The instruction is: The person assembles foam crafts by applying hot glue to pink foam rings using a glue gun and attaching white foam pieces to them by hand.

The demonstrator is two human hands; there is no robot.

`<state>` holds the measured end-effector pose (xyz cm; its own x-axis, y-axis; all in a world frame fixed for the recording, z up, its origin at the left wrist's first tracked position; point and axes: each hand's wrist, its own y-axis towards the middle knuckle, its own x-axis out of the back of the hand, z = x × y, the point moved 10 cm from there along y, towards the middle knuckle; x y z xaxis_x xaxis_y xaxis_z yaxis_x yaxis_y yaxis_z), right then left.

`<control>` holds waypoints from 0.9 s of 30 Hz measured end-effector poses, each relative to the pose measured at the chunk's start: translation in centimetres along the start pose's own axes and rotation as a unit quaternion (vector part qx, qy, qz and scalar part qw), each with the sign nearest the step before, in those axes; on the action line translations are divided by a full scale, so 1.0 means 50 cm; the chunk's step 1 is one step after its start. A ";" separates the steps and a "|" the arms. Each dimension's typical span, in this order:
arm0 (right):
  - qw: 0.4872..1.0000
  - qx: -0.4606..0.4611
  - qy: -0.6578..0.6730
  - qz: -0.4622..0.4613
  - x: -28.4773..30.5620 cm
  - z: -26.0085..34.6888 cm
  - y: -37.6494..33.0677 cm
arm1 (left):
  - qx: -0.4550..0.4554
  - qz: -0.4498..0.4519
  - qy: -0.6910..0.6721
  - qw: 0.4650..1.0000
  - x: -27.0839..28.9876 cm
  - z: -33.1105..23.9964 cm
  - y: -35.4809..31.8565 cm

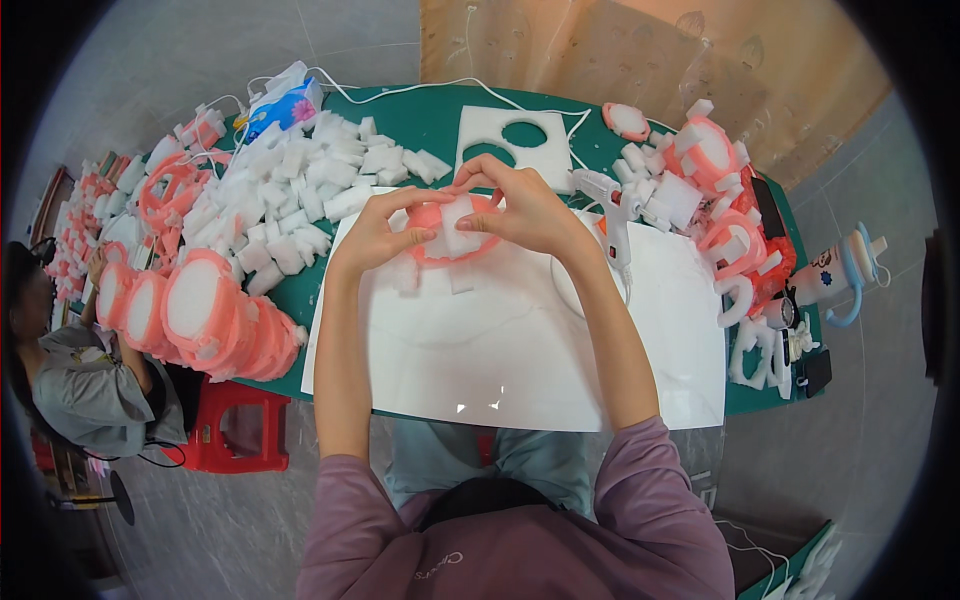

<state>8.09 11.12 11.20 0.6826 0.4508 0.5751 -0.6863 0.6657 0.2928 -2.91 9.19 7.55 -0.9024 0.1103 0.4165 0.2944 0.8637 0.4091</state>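
Note:
Both hands meet over a white sheet (480, 360) at the table's middle, around a pink foam ring (462, 252) with a white foam block (457, 222) in it. My left hand (385, 232) grips the ring's left side, its thumb along the near part and its fingers over the far part. On the other side my right hand (525, 208) is closed on the ring, thumb against the white block. The fingers hide part of the ring's far edge. A white glue gun (617, 225) lies just right of my right hand.
White foam blocks (300, 180) are heaped at the far left, near stacked pink-and-white foam pieces (200, 305). A white foam board (550, 160) with round cutouts lies beyond my hands. More foam pieces (705, 160) crowd the right. A co-worker (85, 380) sits at left by a red stool (235, 430).

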 end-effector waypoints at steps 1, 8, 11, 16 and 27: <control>1.000 0.003 0.001 0.000 0.001 0.001 0.000 | 0.004 0.002 0.007 1.000 0.000 0.000 -0.001; 1.000 0.001 -0.003 0.007 0.004 0.007 -0.006 | -0.015 0.008 0.026 1.000 -0.007 -0.016 0.002; 1.000 -0.003 0.004 0.015 0.004 0.009 -0.005 | -0.037 0.000 0.030 0.999 -0.008 -0.031 0.002; 1.000 -0.003 0.003 0.011 0.005 0.009 -0.005 | -0.030 0.013 0.060 0.998 -0.011 -0.026 0.002; 1.000 0.001 0.017 0.010 0.007 0.010 -0.005 | -0.022 0.009 0.033 0.999 -0.009 -0.022 0.002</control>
<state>8.37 10.84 11.69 0.6773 0.4829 0.5551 -0.6999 0.6554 0.2839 -2.11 8.69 8.31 -0.8747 0.0914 0.4760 0.3247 0.8395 0.4356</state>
